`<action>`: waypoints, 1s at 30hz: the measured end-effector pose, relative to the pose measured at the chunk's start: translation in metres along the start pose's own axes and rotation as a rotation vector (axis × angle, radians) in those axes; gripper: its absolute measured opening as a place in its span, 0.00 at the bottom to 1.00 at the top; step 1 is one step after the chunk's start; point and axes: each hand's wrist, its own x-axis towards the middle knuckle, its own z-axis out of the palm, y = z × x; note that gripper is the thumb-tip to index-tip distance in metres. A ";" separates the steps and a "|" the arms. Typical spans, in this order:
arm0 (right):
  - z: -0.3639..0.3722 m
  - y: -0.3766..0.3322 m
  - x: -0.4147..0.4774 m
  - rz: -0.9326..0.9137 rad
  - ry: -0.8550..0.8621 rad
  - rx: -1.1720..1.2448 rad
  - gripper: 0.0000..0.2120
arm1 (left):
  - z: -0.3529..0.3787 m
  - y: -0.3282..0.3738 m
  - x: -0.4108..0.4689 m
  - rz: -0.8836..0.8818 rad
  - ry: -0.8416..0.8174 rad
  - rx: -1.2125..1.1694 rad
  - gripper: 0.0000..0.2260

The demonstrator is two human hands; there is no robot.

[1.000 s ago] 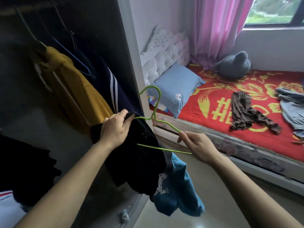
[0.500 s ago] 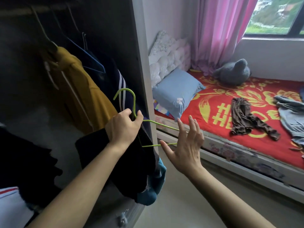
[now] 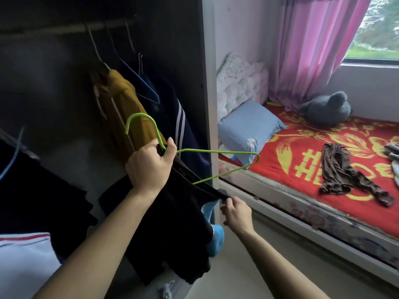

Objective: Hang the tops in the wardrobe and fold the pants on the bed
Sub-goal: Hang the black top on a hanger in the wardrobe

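My left hand grips the neck of a green wire hanger together with the collar of a black top that has blue parts. The top hangs down in front of the open wardrobe. My right hand pinches the top's edge below the hanger's free right arm. On the wardrobe rail hang a mustard top and a navy striped jacket. Brown pants lie crumpled on the red bed.
The wardrobe's side panel stands between the rail and the bed. A blue pillow, a grey plush toy and grey clothes lie on the bed. Dark and white garments hang at lower left. A pink curtain covers the window.
My right hand let go of the hanger's end, opened, then dropped and pinched the top's edge. My left hand carried hanger and top up toward the wardrobe.
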 end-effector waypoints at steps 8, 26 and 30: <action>-0.060 -0.028 0.033 0.003 0.197 0.344 0.19 | -0.006 -0.047 -0.012 0.138 -0.117 0.164 0.22; -0.058 -0.095 0.012 -0.744 -0.243 -0.196 0.12 | 0.022 -0.018 -0.025 0.094 -0.334 -0.270 0.19; -0.087 -0.082 0.024 -0.898 -0.117 -0.498 0.23 | 0.022 -0.040 -0.023 0.093 -0.317 -0.333 0.26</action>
